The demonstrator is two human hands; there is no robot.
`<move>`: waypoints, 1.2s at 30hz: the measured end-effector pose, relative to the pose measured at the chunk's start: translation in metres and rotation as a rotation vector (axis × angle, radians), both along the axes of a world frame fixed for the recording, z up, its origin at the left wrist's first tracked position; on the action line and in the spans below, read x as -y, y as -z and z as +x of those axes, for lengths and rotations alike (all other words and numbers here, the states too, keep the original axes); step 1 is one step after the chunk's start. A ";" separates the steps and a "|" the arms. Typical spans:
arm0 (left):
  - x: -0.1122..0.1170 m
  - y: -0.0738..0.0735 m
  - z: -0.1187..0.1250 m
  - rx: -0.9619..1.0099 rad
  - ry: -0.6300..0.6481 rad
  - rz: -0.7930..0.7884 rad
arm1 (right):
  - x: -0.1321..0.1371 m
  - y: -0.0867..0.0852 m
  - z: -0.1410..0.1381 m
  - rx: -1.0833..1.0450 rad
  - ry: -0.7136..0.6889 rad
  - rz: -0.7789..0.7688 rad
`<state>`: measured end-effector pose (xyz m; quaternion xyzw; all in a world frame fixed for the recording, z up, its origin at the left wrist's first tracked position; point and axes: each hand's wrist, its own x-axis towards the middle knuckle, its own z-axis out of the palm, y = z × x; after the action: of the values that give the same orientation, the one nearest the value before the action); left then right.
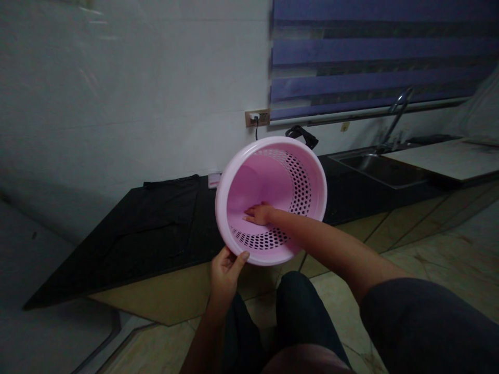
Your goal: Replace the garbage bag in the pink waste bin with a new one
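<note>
A round pink plastic basket [307, 171] with perforated sides is held up in front of me, its opening tilted toward the camera. My left hand [225, 270] grips the basket's lower left rim, thumb over the edge. My right hand [258, 213] reaches inside and lies flat against the solid pink bottom, fingers stretched out. Nothing else shows inside the basket.
A low black countertop [117, 259] runs along the white wall, with a dark cloth [167, 208] lying on it. A steel sink [385, 169] with a tap [397, 111] is at right, below a blue blind. A wall socket [257, 118] holds a plug. My knees are at the bottom.
</note>
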<state>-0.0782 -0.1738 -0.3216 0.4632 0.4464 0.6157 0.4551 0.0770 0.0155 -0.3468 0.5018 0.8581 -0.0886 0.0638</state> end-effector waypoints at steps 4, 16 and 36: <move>-0.002 0.000 -0.002 -0.038 0.022 -0.003 | 0.000 0.000 0.003 0.020 -0.002 0.002; -0.001 0.001 -0.001 0.001 -0.001 0.016 | 0.000 0.001 0.002 -0.007 0.005 0.038; -0.008 -0.009 -0.005 0.080 0.067 -0.005 | 0.010 0.000 -0.006 -0.049 0.039 0.063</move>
<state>-0.0830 -0.1657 -0.3130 0.4518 0.4137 0.6170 0.4941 0.0712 0.0054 -0.3465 0.5181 0.8516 -0.0753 0.0251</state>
